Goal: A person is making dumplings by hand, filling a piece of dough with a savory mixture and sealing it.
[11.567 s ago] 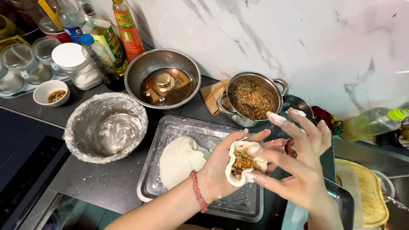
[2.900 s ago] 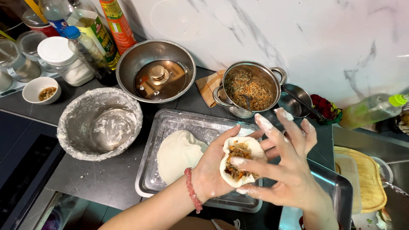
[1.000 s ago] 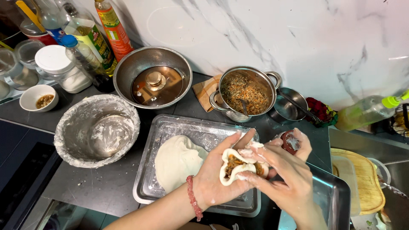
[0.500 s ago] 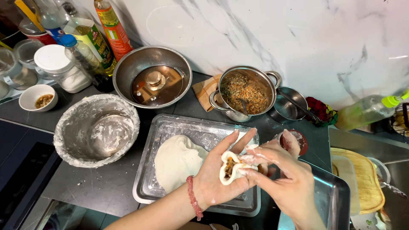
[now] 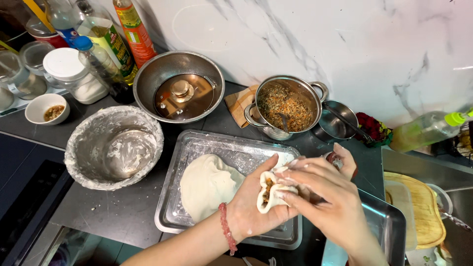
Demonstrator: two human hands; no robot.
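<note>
Both hands on one filled dumpling [image 5: 270, 193], lower centre of frame, above the floured metal tray [image 5: 217, 148]. My left hand [image 5: 256, 209] cups it; my right hand [image 5: 327, 197] has fingertips pinched narrow on the wrapper edge. Filling shows at the open seam: pinch too hard, thin dough likely tears; loose pleats, it spills. Dough lump [image 5: 207, 184] sits on the tray just left.

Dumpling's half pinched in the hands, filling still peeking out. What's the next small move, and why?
Probably pinch the open left edge of the dumpling shut. The left hand cups it, the right hand grips its right side, and brown filling still shows through the gap, so the seam looks unsealed there.
</note>
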